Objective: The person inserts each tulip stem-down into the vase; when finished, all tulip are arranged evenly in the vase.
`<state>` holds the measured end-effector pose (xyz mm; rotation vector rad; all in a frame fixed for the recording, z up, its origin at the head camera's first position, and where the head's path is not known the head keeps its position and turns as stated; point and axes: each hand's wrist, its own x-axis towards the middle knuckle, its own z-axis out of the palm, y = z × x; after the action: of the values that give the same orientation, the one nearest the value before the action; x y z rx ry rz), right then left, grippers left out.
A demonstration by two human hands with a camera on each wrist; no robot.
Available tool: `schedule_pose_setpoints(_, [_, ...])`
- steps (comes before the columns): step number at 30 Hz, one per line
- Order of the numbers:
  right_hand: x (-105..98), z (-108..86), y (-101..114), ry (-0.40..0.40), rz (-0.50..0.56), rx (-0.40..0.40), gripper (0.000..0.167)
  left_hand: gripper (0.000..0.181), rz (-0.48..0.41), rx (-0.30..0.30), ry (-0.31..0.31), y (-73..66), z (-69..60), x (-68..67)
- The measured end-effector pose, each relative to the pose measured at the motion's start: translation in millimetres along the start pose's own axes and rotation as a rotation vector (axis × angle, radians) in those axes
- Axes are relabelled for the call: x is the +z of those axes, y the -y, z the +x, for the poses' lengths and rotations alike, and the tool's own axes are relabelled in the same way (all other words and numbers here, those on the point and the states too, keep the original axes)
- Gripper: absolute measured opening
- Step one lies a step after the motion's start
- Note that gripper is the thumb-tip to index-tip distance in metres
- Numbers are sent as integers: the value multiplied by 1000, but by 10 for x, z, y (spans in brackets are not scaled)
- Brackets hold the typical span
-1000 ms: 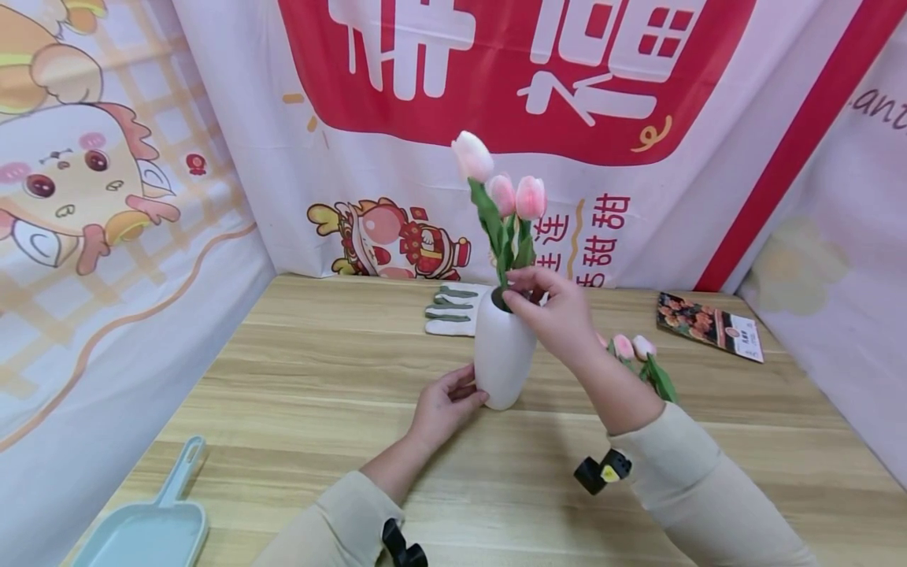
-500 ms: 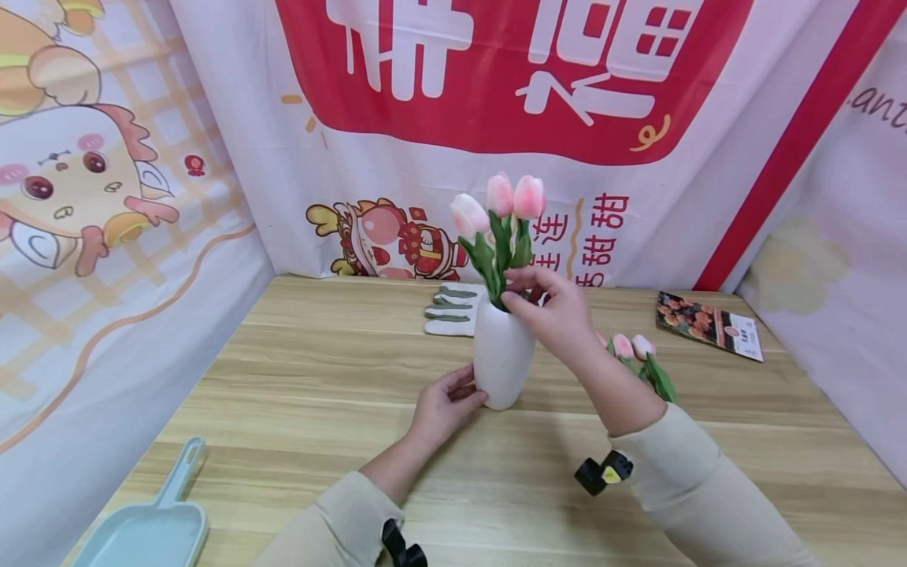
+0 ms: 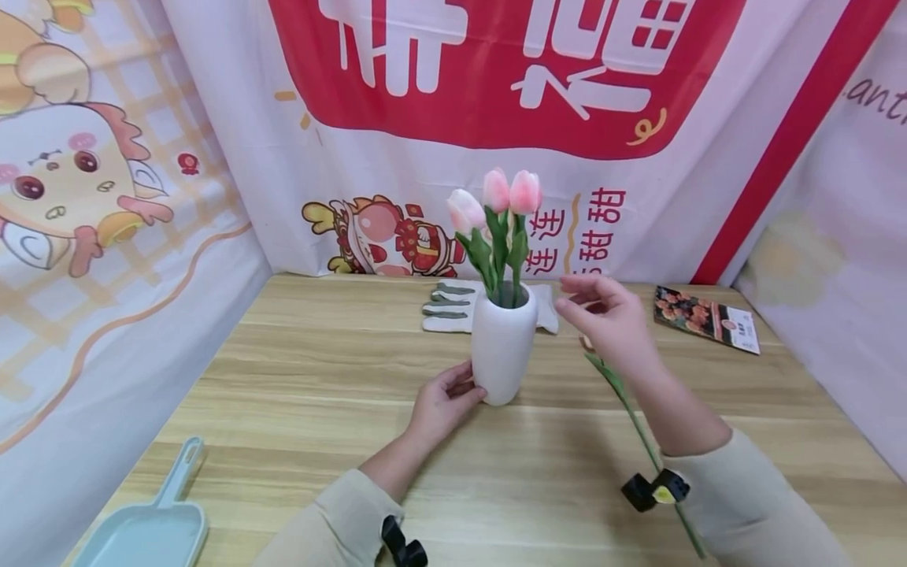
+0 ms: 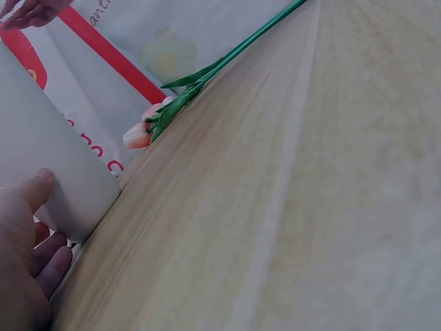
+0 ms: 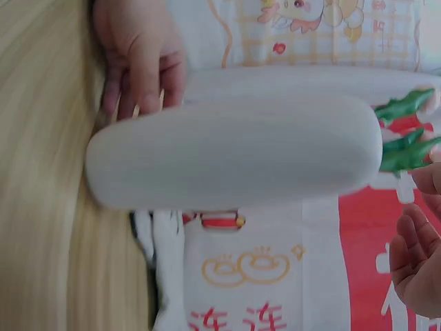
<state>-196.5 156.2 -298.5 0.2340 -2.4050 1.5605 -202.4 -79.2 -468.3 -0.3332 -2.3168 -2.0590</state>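
A white vase point(image 3: 501, 350) stands upright on the table with several pink tulips point(image 3: 496, 209) in its mouth. My left hand point(image 3: 441, 405) holds the vase low on its left side, the thumb in front and the fingers curled behind, as the left wrist view point(image 4: 27, 255) of the hand shows. To the right of the vase's mouth, my right hand point(image 3: 612, 323) hovers apart from it, fingers loosely bent and holding nothing. Beneath the right forearm lie more tulips point(image 3: 602, 366), their heads partly hidden by the hand; the left wrist view shows these tulips point(image 4: 169, 117) on the tabletop.
Behind the vase lies a white and green glove point(image 3: 449, 305), partly covered by it. A flower-picture packet point(image 3: 707, 319) is at the back right. A light blue dustpan point(image 3: 152, 528) rests at the front left. A printed cloth point(image 3: 397, 142) hangs along the table's back edge.
The pale tulip has gone lower into the vase, then my right hand has let go and moved away to the right. My left hand has stayed at the vase's base.
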Motion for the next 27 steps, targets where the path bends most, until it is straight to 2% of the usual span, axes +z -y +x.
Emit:
schedule_pose_setpoints(5, [-235, -66, -206, -52, -27, 3, 36, 49, 11, -14, -11, -4, 11, -12])
schedule_pose_setpoints(10, [-484, -144, -438, -79, -96, 53, 37, 49, 14, -14, -15, -16, 11, -15])
schedule_pose_setpoints(17, [-821, -351, -827, -65, -164, 107, 28, 49, 5, -10, -15, -14, 18, -2])
schedule_pose_setpoints(19, [-906, -418, -945, -57, -194, 131, 30, 49, 3, -12, -13, -10, 19, 1])
schedule_pose_setpoints(27, [-1167, -689, -1310, -19, -300, 263, 55, 47, 13, 2, -13, 5, 14, 14])
